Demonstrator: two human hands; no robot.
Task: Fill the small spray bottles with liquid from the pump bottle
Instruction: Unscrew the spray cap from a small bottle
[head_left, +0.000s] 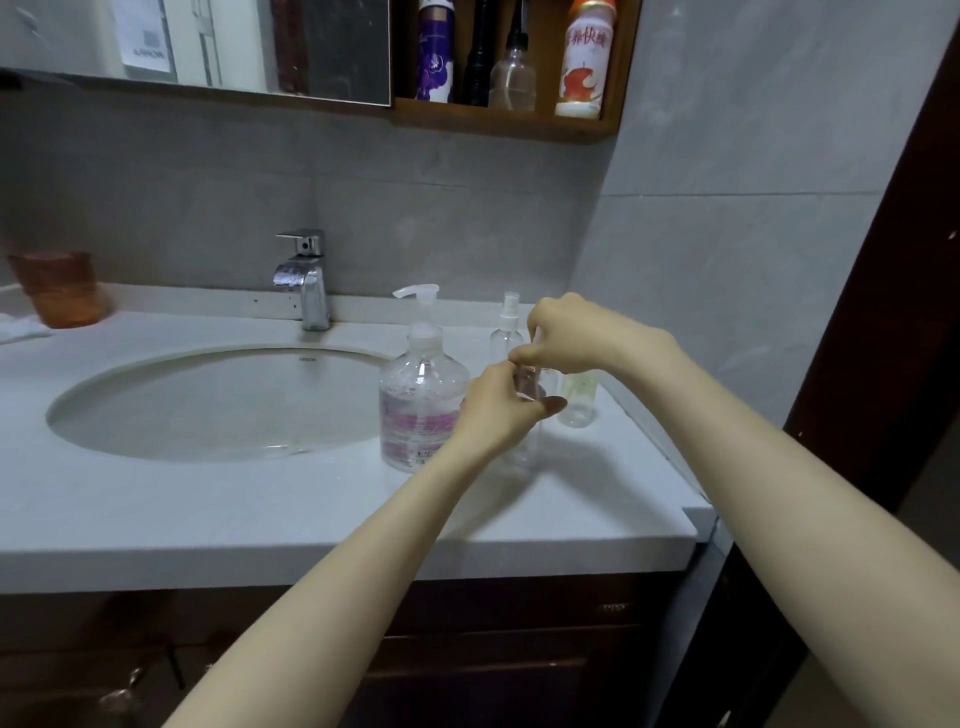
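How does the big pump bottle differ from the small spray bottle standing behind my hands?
The pump bottle is bigger and wider than the rear spray bottle. The pump bottle carries a pink label; the rear spray bottle is plain. The pump bottle has a long-spouted pump, the rear spray bottle a white sprayer. Both are clear and upright.

A pale countertop (208, 499) holds a sink (218, 410). Right of the sink stand the pump bottle (423, 395) and small spray bottles (505, 340); left of it, an orange cup (60, 288).
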